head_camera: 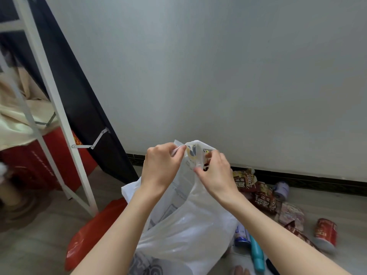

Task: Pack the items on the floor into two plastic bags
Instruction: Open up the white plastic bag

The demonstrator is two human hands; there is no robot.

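Observation:
A white plastic bag point(190, 231) hangs in front of me, held up by its top edge. My left hand point(161, 165) pinches one side of the bag's mouth and my right hand point(215, 171) pinches the other side, fingers closed on the thin plastic. A red plastic bag point(93, 233) lies flat on the floor to the left. On the floor at the right lie brown snack packets point(256, 189), a pale packet point(291, 215), a red can point(325, 233), a roll of tissue point(281, 190), a teal bottle point(257, 255) and a blue-white can point(241, 236).
A white metal frame point(59, 120) with a black panel point(83, 100) leans at the left, with a red box point(39, 161) behind it. A grey wall point(218, 66) with dark skirting stands close ahead. The floor is pale tile.

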